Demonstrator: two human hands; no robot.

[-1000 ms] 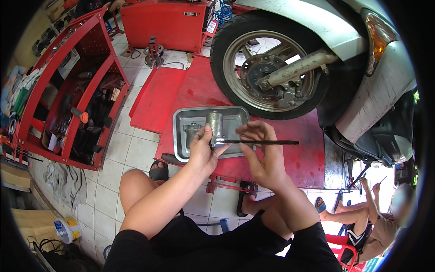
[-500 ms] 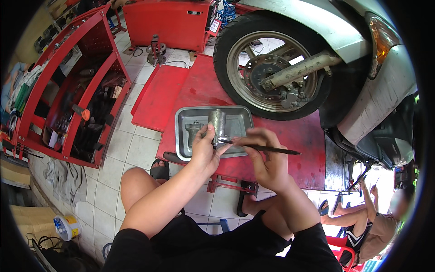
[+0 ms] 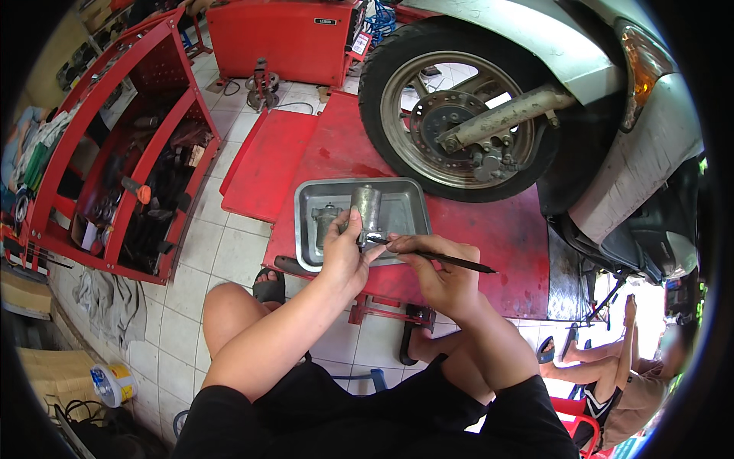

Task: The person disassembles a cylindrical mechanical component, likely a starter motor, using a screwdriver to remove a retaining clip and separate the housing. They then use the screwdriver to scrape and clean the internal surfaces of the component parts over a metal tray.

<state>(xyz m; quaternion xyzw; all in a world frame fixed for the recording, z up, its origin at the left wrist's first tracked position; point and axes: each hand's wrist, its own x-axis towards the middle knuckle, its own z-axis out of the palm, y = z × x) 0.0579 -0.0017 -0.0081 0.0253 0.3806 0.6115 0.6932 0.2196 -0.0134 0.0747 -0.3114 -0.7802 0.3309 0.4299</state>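
In my left hand is a grey metal cylinder that looks like a small starter motor, its round end pointing away from me. My fingers close around its near end, above a metal tray. A thin, dark pen-like tool sits in the pinch of my right hand. One end of this tool meets the near end of the cylinder by my left fingertips; the exact contact is too small to tell. Beside the cylinder, a second grey metal part lies in the tray, partly hidden by my left hand.
The tray rests on a red lift platform. Behind it stands a motorcycle front wheel. A dark-handled tool lies at the tray's near left corner. To the left is a red tool cart; another person sits at right.
My right hand has lowered slightly, its raised fingers now closed on the tool, whose outer end tilts further down. My left hand and the cylinder have stayed nearly still. The seated person's arms have moved.
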